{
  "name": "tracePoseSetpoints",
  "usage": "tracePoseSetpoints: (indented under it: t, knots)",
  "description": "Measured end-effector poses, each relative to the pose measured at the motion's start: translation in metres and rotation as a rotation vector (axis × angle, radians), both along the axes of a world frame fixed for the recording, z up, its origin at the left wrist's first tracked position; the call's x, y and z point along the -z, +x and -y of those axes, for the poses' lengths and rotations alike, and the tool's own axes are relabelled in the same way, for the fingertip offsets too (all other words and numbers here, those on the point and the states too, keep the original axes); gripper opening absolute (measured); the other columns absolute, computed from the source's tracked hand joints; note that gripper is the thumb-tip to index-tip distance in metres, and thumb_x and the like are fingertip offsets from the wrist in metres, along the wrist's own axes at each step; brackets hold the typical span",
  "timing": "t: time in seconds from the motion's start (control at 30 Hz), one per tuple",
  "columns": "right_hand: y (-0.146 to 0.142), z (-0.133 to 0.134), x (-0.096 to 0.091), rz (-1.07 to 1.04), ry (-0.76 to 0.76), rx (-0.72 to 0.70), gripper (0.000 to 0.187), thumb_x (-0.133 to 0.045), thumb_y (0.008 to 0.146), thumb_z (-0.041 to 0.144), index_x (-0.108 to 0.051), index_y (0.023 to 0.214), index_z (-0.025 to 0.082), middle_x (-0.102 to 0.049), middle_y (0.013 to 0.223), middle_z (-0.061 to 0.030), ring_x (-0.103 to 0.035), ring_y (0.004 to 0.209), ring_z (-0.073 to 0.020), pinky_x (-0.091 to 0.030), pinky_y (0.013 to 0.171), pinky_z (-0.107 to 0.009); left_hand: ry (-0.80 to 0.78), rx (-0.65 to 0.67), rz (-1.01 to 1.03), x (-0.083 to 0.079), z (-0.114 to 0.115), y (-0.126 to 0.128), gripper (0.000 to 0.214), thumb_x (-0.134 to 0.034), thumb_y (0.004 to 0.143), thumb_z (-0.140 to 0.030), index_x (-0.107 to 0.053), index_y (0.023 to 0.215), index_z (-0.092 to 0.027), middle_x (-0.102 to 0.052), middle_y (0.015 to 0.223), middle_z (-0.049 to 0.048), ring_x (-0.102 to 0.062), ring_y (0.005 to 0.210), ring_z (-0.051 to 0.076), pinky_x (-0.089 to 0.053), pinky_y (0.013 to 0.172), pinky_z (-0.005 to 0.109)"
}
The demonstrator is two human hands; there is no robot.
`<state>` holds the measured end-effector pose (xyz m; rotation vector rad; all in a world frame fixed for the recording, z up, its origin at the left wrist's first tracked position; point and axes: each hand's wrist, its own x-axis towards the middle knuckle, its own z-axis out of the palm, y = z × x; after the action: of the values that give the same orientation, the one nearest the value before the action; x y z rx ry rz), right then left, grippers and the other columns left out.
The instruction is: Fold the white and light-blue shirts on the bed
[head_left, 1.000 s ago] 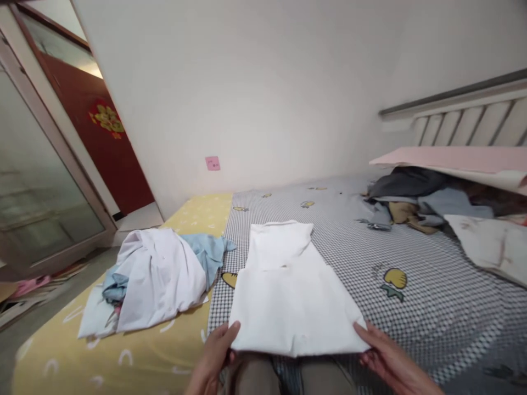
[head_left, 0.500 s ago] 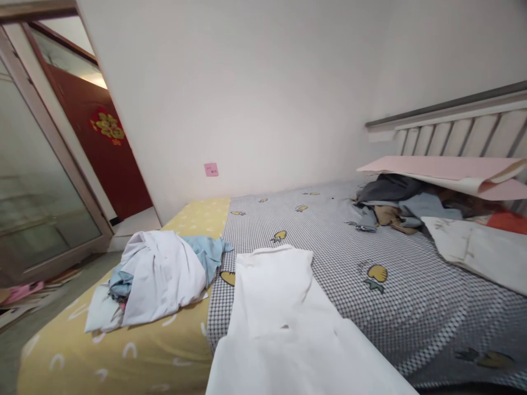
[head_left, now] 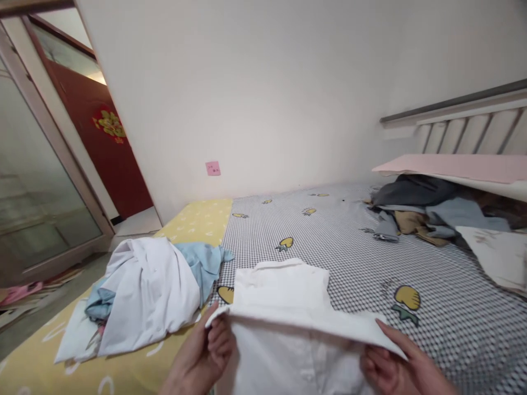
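A white collared shirt (head_left: 284, 291) lies on the grey checked bedsheet (head_left: 354, 274), right in front of me, with its collar towards the far side. Its near part is raised in a long folded band, and a button placket (head_left: 307, 376) shows beneath it. My left hand (head_left: 206, 354) pinches the band's left end, and my right hand (head_left: 389, 365) holds its right end. Beside the shirt on the left sits a crumpled heap of white and pale blue garments (head_left: 144, 296).
A yellow-patterned mattress section (head_left: 197, 222) runs along the left side of the bed. Dark, grey and tan clothes (head_left: 436, 206) are heaped at the back right under a pink board (head_left: 453, 166), near a slatted headboard (head_left: 469, 131). A glass door (head_left: 37, 175) stands at far left.
The shirt lay flat and folded a second ago, with my hands at its sides. Half a second ago they were out of view. Now both hands are lifting its near part in a band.
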<state>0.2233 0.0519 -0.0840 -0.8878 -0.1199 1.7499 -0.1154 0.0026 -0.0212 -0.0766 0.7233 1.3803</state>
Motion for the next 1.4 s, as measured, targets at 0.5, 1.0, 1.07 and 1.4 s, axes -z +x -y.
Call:
tracePoseSetpoints:
  t: [0.5, 1.0, 1.07, 1.4]
  knots:
    - [-0.058, -0.171, 0.016, 0.077, 0.096, -0.121, 0.016, -0.057, 0.098, 0.038, -0.062, 0.101, 0.022, -0.072, 0.086, -0.0012, -0.068, 0.068, -0.0115, -0.059, 0.069, -0.025, -0.172, -0.082, -0.355, 0.042, -0.189, -0.015, 0.036, -0.043, 0.103, -0.036, -0.052, 0.073, -0.019, -0.058, 0.062, -0.0027, -0.056, 0.05, 0.009, -0.045, 0.051, 0.02]
    - [-0.094, -0.155, 0.017, 2.186, 1.048, -0.094, 0.048, -0.042, 0.101, 0.045, -0.046, 0.149, 0.043, -0.036, 0.164, 0.0013, -0.015, 0.154, -0.0368, -0.004, 0.119, -0.071, 0.316, -0.126, -2.568, 0.053, -0.152, 0.06, 0.046, -0.048, 0.098, -0.035, -0.054, 0.143, -0.037, -0.033, 0.166, 0.0029, -0.015, 0.155, 0.036, 0.007, 0.121, 0.065]
    - [-0.091, -0.165, 0.045, 2.252, 0.844, -0.338, 0.05, -0.04, 0.101, 0.049, -0.042, 0.151, 0.044, -0.035, 0.164, 0.0024, -0.015, 0.154, -0.0391, -0.008, 0.116, -0.076, 0.203, 0.148, -2.579, 0.088, -0.161, 0.053, 0.049, -0.049, 0.098, -0.037, -0.05, 0.146, -0.038, -0.031, 0.166, 0.0035, -0.014, 0.155, 0.038, 0.004, 0.12, 0.071]
    - [-0.082, -0.173, 0.089, 2.262, 0.636, -0.468, 0.053, -0.032, 0.102, 0.055, -0.037, 0.153, 0.046, -0.03, 0.166, 0.0069, -0.02, 0.153, -0.036, -0.016, 0.117, -0.073, 0.087, 0.336, -2.379, 0.135, -0.166, 0.034, 0.052, -0.042, 0.1, -0.045, -0.038, 0.152, -0.043, -0.027, 0.167, -0.0004, -0.013, 0.156, 0.035, 0.0, 0.119, 0.074]
